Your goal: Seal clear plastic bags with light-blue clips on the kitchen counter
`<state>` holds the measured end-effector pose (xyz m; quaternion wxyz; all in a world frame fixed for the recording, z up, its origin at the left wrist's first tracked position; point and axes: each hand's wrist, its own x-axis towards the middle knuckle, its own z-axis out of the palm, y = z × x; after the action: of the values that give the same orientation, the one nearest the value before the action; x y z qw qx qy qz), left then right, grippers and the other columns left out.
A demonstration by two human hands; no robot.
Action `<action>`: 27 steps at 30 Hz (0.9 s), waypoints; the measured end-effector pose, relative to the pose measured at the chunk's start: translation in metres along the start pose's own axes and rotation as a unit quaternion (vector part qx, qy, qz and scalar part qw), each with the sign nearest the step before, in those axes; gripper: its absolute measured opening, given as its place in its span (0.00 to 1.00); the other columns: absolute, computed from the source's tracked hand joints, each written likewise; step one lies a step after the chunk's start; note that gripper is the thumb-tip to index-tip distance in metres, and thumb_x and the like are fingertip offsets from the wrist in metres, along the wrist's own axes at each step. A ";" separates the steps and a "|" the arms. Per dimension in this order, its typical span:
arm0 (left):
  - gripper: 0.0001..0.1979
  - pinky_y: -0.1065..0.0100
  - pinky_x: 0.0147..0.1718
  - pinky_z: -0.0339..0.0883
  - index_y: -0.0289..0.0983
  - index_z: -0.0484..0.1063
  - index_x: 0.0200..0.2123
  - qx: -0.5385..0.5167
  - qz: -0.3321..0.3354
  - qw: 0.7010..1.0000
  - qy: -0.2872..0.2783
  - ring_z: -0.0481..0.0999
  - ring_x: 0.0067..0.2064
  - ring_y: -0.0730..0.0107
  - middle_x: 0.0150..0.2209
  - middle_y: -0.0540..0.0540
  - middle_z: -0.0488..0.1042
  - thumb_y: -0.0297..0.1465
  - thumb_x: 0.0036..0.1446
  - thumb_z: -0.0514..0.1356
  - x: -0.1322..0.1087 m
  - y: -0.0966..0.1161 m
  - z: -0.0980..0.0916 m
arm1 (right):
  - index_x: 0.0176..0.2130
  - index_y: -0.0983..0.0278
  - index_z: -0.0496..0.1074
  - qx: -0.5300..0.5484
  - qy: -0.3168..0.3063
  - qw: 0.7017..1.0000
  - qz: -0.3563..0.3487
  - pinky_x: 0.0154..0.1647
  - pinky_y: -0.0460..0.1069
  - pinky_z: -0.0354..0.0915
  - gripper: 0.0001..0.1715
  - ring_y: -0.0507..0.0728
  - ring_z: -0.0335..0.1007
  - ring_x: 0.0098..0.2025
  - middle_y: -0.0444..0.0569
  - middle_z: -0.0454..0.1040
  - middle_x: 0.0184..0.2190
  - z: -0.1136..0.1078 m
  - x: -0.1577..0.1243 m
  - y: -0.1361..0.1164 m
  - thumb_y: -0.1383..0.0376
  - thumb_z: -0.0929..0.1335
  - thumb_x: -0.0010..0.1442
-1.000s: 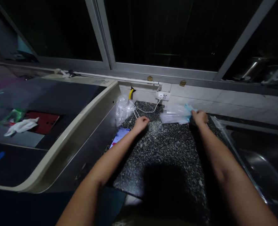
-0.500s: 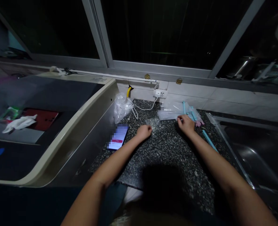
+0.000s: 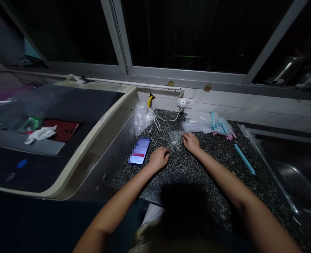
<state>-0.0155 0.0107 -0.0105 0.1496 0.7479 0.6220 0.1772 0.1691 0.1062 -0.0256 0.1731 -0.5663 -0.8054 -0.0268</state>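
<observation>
My left hand [image 3: 159,158] rests low over the speckled dark countertop [image 3: 182,172], just right of a lit phone [image 3: 140,151]. Its fingers are loosely bent and apart, and I see nothing in them. My right hand [image 3: 191,142] reaches in from the right with bent fingers, a gap showing between fingertips and thumb. Those fingertips are at the right edge of a small clear plastic packet [image 3: 175,136] lying flat; whether they touch it I cannot tell. Behind this hand lie clear plastic bags [image 3: 199,123] with light-blue strips [image 3: 220,123] and pink pieces [image 3: 231,135].
A loose light-blue strip [image 3: 244,159] lies right of my right forearm, before a metal sink [image 3: 289,168]. A white cable [image 3: 168,121] runs from a wall socket [image 3: 185,102] toward a crumpled clear bag [image 3: 141,117]. A large pale-edged machine [image 3: 92,140] stands on the left.
My right hand has moved left from the plastic bags to the small clear packet. My left hand has drawn back from beside that packet, its fingers loosening. The view has shifted slightly.
</observation>
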 end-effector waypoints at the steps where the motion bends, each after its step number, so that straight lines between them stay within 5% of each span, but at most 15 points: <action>1: 0.13 0.66 0.44 0.62 0.36 0.72 0.41 0.009 0.001 1.000 0.002 0.70 0.43 0.63 0.40 0.42 0.72 0.32 0.55 0.51 -0.002 -0.001 -0.001 | 0.46 0.64 0.70 -0.004 -0.002 1.000 0.003 0.41 0.49 0.60 0.18 0.59 0.64 0.44 0.55 0.71 0.41 0.002 0.002 -0.002 0.66 0.60 0.58; 12: 0.12 0.65 0.45 0.63 0.38 0.72 0.39 -0.041 0.028 0.998 0.026 0.69 0.43 0.64 0.37 0.43 0.70 0.32 0.54 0.53 -0.028 -0.009 0.004 | 0.36 0.68 0.73 -0.064 -0.016 0.996 -0.052 0.39 0.51 0.56 0.14 0.60 0.61 0.40 0.57 0.72 0.35 0.011 0.003 -0.004 0.66 0.60 0.59; 17: 0.11 0.66 0.45 0.62 0.35 0.71 0.39 -0.132 0.019 0.989 0.065 0.69 0.42 0.66 0.38 0.43 0.71 0.31 0.54 0.53 -0.014 -0.005 -0.001 | 0.34 0.69 0.73 -0.074 0.001 0.993 -0.088 0.37 0.51 0.54 0.16 0.59 0.61 0.38 0.57 0.72 0.34 -0.001 -0.013 -0.008 0.66 0.59 0.60; 22: 0.14 0.67 0.40 0.63 0.33 0.70 0.41 -0.303 -0.079 0.944 0.104 0.70 0.37 0.69 0.37 0.43 0.73 0.33 0.52 0.55 0.011 0.005 -0.003 | 0.35 0.64 0.73 -0.059 0.105 0.970 -0.212 0.36 0.50 0.53 0.16 0.56 0.60 0.36 0.53 0.73 0.34 -0.027 -0.057 -0.011 0.65 0.58 0.62; 24: 0.12 0.69 0.38 0.62 0.32 0.72 0.36 -0.368 -0.082 0.924 0.068 0.70 0.35 0.69 0.33 0.45 0.73 0.34 0.51 0.57 0.019 0.010 -0.002 | 0.36 0.62 0.72 -0.046 0.121 0.958 -0.257 0.35 0.50 0.53 0.15 0.55 0.61 0.36 0.51 0.73 0.34 -0.038 -0.075 -0.009 0.66 0.58 0.62; 27: 0.15 0.72 0.30 0.59 0.32 0.72 0.27 -0.452 -0.050 0.889 -0.059 0.68 0.28 0.73 0.23 0.50 0.71 0.40 0.46 0.59 0.023 0.021 0.000 | 0.38 0.60 0.72 -0.015 0.125 0.942 -0.311 0.35 0.49 0.56 0.15 0.54 0.62 0.36 0.50 0.74 0.35 -0.052 -0.096 -0.003 0.68 0.58 0.61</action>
<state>0.0065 0.0293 0.0007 0.5166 0.5762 0.5015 0.3869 0.2082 0.0066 -0.0062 0.2469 -0.2819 -0.9129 -0.1620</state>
